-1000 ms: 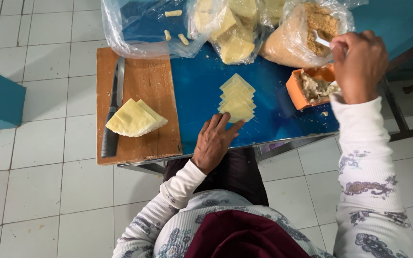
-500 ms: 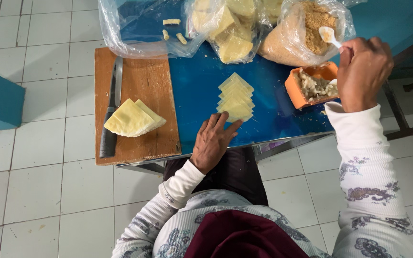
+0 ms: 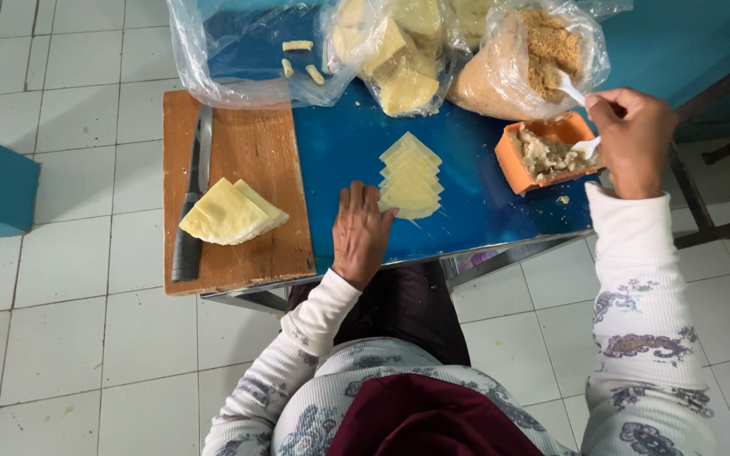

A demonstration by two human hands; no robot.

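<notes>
— Where are we? Wrapper stack (image 3: 411, 179) mid-table, our left hand (image 3: 362, 234) flat beside it, fingers together.
— Filling step: right hand (image 3: 632, 140) pinches the white spoon (image 3: 574, 95), seemingly over the orange tub (image 3: 545, 152). Next needs a scoop carried to the wrappers.

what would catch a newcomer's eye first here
Likely the row of pale yellow triangles on the blue table, with the left hand flat beside it. At the right, the right hand holds a white spoon over an orange tub of filling. A knife and stacked sheets lie on the wooden board at left.
</notes>
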